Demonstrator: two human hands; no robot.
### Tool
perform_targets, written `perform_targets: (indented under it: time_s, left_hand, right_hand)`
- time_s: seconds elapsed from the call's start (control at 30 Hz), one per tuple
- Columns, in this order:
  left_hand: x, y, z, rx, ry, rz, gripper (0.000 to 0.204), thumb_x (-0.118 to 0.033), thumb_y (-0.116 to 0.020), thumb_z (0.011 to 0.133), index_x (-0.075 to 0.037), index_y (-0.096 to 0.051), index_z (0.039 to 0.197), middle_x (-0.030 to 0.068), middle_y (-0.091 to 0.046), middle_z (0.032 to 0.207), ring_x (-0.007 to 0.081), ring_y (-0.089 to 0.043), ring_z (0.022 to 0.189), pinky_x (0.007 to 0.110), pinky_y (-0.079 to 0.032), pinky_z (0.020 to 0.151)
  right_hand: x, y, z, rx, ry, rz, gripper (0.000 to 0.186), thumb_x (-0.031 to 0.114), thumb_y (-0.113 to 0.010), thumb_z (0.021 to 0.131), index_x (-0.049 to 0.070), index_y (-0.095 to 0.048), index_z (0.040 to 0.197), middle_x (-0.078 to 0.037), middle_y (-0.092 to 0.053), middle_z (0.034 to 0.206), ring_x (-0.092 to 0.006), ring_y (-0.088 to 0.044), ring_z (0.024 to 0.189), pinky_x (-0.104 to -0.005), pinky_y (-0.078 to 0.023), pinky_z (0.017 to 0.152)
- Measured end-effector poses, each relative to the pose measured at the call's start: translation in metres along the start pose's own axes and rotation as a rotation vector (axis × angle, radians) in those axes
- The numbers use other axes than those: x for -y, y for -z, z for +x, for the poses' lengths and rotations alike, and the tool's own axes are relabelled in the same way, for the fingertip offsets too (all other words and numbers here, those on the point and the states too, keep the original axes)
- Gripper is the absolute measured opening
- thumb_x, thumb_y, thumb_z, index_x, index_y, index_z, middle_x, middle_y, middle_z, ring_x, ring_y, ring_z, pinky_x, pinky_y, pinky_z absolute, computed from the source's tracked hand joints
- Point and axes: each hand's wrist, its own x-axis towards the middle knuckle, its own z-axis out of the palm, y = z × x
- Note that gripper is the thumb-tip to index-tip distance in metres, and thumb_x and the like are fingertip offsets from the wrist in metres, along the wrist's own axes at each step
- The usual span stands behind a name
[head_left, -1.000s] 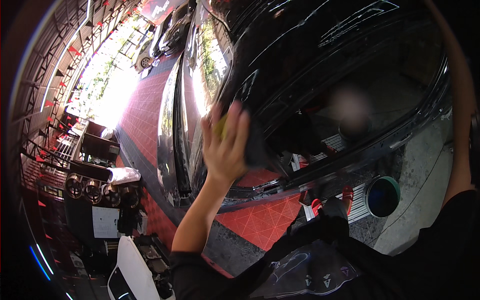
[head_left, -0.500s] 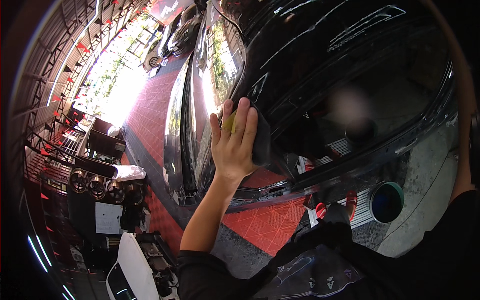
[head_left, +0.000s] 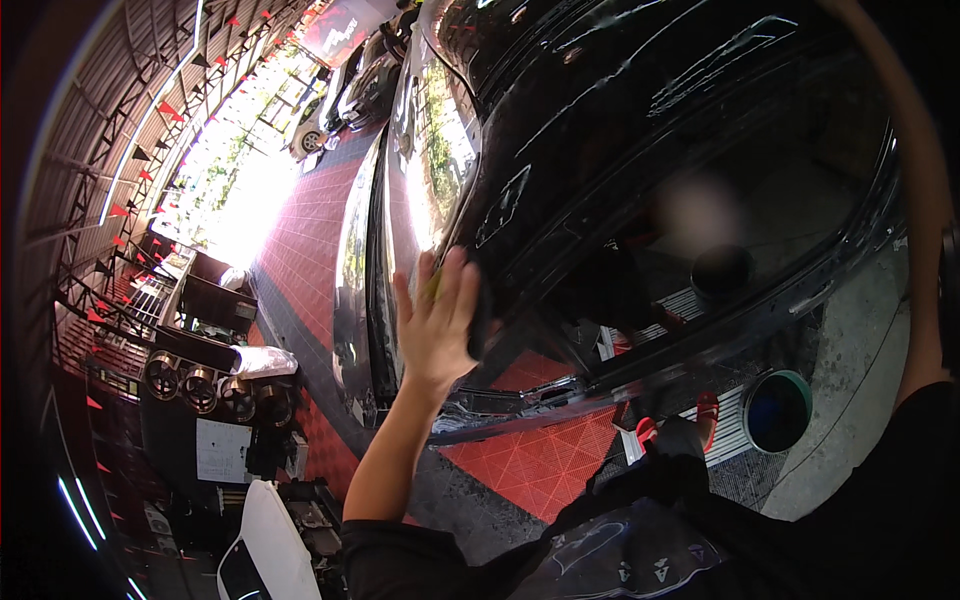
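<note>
Red tiled floor under the near edge, green-rimmed bucket on the concrete at right, white cars parked far off, speaker cabinet at left.
</note>
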Motion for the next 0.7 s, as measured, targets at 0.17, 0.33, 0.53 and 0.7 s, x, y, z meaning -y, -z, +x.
perform_targets:
  time_s: [0.17,0.33,0.53,0.7]
  left_hand:
    - [0.01,-0.006,-0.063,-0.048,-0.004,0.008,0.069,-0.04,-0.052,0.097,0.007,-0.043,0.146,0.0311,-0.04,0.154,0.0541,-0.028,0.148,0.068,-0.014,0.12]
    - [-0.011,0.042,0.089,0.137,-0.123,0.005,0.071,-0.036,-0.058,0.092,0.003,-0.043,0.149,0.0249,-0.037,0.159,0.052,-0.029,0.148,0.066,-0.013,0.121]
    - [0.021,0.023,0.027,0.032,-0.182,0.014,0.075,-0.04,-0.063,0.089,0.001,-0.045,0.149,0.0227,-0.038,0.16,0.0469,-0.029,0.15,0.064,-0.014,0.122]
    - [-0.03,0.047,0.141,0.056,-0.195,-0.048,0.075,-0.042,-0.057,0.094,0.003,-0.041,0.151,0.0256,-0.036,0.16,0.0465,-0.027,0.151,0.064,-0.016,0.121]
  right_hand:
    - [0.028,0.012,0.003,0.042,-0.043,-0.07,0.032,0.032,-0.057,0.088,0.007,-0.075,0.084,-0.016,-0.073,0.084,-0.0275,-0.071,0.081,-0.0375,-0.053,0.077]
    - [0.011,-0.029,-0.007,-0.048,-0.087,-0.021,0.033,0.036,-0.058,0.088,0.008,-0.077,0.089,-0.019,-0.073,0.093,-0.0349,-0.071,0.092,-0.0425,-0.054,0.084]
    - [0.014,0.004,0.001,-0.049,-0.101,-0.165,0.04,0.04,-0.058,0.088,0.004,-0.077,0.09,-0.023,-0.073,0.095,-0.0387,-0.07,0.094,-0.0463,-0.053,0.088]
    - [0.002,-0.003,0.0,-0.033,-0.093,-0.153,0.039,0.038,-0.059,0.088,0.003,-0.076,0.087,-0.022,-0.073,0.092,-0.0386,-0.07,0.092,-0.0458,-0.052,0.089]
